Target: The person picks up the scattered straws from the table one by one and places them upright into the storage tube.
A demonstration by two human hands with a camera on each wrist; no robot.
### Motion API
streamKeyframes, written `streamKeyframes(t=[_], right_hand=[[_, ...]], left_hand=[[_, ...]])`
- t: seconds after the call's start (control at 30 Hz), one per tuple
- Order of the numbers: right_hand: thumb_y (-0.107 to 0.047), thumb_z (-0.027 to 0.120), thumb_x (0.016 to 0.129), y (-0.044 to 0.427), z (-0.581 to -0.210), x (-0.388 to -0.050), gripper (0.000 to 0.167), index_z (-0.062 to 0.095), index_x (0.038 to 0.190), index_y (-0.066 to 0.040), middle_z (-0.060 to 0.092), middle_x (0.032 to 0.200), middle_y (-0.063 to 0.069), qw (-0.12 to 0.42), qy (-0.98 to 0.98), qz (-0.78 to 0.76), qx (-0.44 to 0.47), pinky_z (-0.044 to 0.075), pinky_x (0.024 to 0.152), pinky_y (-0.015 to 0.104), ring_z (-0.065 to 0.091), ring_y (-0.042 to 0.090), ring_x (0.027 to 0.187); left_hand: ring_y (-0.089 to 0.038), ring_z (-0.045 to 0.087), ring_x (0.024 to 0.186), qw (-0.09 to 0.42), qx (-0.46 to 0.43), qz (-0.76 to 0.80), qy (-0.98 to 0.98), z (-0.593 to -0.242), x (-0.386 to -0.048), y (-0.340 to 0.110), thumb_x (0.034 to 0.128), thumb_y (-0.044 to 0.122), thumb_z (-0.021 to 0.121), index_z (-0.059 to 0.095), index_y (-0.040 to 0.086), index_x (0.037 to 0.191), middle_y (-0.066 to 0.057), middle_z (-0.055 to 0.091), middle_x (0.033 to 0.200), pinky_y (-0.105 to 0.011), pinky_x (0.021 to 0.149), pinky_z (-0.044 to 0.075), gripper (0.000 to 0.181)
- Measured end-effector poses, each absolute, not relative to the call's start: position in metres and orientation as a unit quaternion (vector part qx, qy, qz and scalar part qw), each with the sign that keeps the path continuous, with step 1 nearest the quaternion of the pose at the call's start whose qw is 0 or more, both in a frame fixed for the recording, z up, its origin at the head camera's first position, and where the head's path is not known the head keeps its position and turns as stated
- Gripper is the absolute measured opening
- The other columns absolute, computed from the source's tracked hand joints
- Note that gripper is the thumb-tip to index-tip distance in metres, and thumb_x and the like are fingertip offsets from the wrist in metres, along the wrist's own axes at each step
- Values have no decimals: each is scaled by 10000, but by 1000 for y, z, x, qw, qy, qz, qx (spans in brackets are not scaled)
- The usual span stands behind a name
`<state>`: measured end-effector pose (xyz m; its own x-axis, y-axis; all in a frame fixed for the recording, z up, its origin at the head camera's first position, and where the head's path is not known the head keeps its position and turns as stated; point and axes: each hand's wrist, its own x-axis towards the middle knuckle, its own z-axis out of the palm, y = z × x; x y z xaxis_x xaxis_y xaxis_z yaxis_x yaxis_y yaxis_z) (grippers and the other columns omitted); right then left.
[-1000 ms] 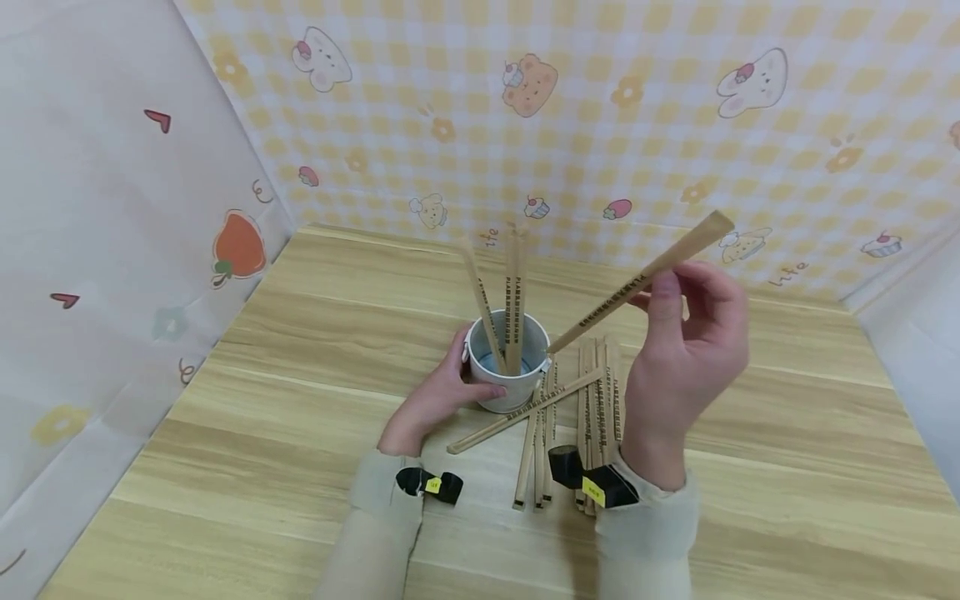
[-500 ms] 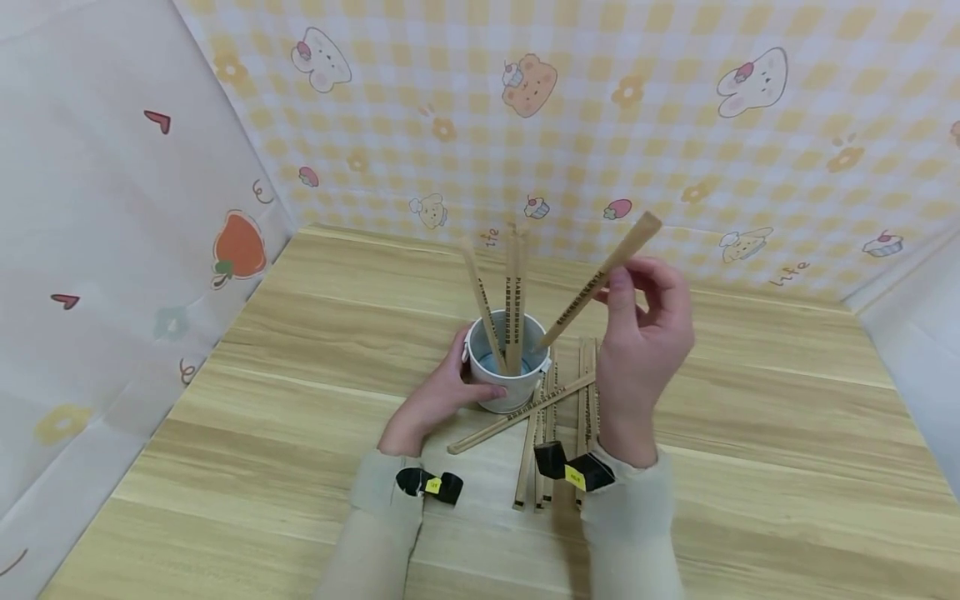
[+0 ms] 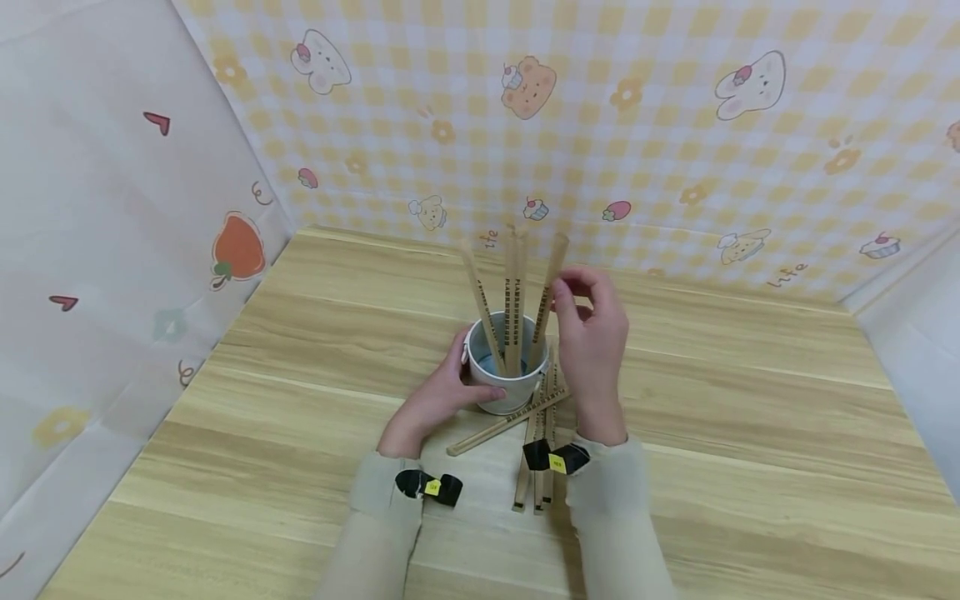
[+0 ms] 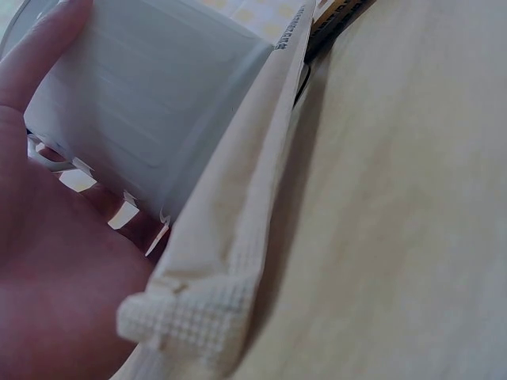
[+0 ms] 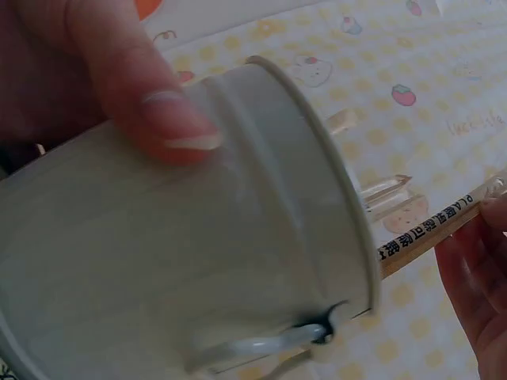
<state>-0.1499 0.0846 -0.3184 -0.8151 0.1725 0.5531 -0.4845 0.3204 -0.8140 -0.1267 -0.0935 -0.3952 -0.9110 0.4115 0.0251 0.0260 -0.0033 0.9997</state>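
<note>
Brown paper-wrapped slender stick [image 3: 541, 317], pinched by the right hand [image 3: 591, 337], has swung steeper into the white round metal bucket [image 3: 519, 392] the left hand [image 3: 444, 392] grips, joining 3 similar sticks [image 3: 511, 312].

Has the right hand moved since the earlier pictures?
Yes. In the head view, the right hand has moved left, nearer the bucket, judged against the fixed backdrop.
</note>
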Motion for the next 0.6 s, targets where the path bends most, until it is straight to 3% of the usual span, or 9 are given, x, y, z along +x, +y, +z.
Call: streamKeyframes(t=[0.27,0.43,0.6], right_hand=[[-254,558,875,83,-336,-158,228,588,1038,-98,577,955,-49,247,-807,529,92,498,675,237,528,62,856],[-265,557,874,83,-340,-160,230,583,1048,-116,578,951,-68,238,-805,536,87,497,674,250,527,54,848],[-283,552,874,85,-343,-161,241,570,1070,-144,569,963,-88,224,-808,540,81,496,673,225,524,44,849]], left_hand=[[-276,294,1230,138,158,688,695,-397,-128,-94,697,62,740,162,232,1374,-71,291,1351,-432,1013,245,907],[-214,323,1215,128,159,690,694,-415,-135,-94,676,113,767,196,342,1351,0,318,1334,-411,1007,258,913],[-275,316,1213,126,167,695,688,-411,-133,-94,679,98,760,194,300,1361,-65,308,1341,-439,1002,262,910]])
